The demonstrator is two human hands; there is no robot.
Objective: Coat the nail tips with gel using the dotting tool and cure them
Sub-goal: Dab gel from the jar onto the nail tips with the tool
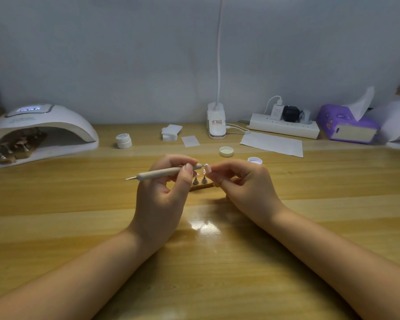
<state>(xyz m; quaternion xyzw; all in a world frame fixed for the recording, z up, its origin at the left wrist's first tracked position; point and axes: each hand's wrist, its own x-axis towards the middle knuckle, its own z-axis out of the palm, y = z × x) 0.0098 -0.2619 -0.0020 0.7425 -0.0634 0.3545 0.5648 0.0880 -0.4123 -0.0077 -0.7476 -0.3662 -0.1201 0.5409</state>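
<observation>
My left hand (164, 192) grips a beige dotting tool (162, 173) lying almost level, its working end touching a small pink nail tip (207, 168). My right hand (243, 181) pinches that nail tip by its stand. Below them a brown holder strip (200, 186) carries two small metal stands (199, 180). An open gel jar (255, 160) sits just behind my right hand, its white lid (226, 151) further back. The white curing lamp (39, 132) at the far left is lit and holds another strip with nail tips (14, 146).
A closed white jar (124, 140) and a stack of white pads (171, 132) lie at the back of the wooden table (79, 204). A desk lamp base (216, 122), a power strip (284, 128), a paper sheet (273, 144) and a purple tissue box (346, 125) stand at the back right.
</observation>
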